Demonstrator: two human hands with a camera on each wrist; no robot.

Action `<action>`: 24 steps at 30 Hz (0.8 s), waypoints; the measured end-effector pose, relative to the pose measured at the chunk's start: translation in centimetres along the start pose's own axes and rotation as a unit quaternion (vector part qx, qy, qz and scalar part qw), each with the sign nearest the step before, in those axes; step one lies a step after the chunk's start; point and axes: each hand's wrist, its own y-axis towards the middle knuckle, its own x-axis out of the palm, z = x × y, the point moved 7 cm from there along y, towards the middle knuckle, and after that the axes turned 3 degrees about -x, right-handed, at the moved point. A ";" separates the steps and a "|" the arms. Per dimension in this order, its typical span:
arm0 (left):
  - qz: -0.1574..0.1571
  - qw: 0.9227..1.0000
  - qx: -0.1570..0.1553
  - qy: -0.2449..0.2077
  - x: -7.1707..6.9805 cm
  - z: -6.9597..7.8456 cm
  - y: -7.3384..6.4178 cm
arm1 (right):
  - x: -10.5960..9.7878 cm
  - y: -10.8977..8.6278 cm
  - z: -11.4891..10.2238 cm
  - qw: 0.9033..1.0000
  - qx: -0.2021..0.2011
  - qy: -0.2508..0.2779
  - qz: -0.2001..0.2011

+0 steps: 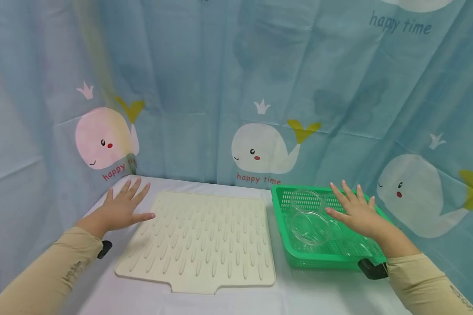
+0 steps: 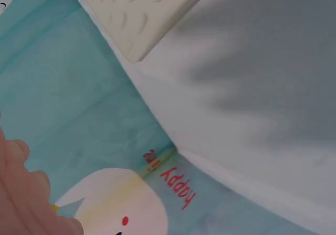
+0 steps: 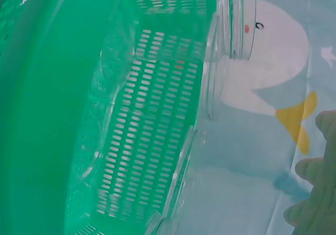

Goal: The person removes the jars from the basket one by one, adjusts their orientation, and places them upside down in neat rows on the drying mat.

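My left hand hovers with spread, straight fingers by the left edge of a cream ribbed drying mat, holding nothing. Over the right part of a green plastic basket my right hand is held out the same way, fingers apart and no object in it. Inside the basket lie several clear round containers, partly hidden behind that hand. The right wrist view shows their transparent rims against the slotted basket wall. Fingers of the left hand show at the lower left of the left wrist view.
A white cloth covers the table under mat and basket. Blue curtains with whale prints hang behind and along both sides. The basket stands right of the mat, a narrow strip of cloth between them.
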 end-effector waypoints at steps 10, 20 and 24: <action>-0.013 0.999 -0.009 -0.037 3.4 -1.0 0.4 | 0.0 0.2 0.3 1.000 -0.003 -0.001 0.010; -0.048 0.997 -0.006 -0.058 6.5 -1.6 0.6 | 0.4 0.3 0.8 1.000 -0.007 0.006 0.012; -0.052 0.997 -0.009 -0.058 7.0 -1.8 0.8 | 0.3 0.4 0.7 1.000 -0.012 0.015 0.012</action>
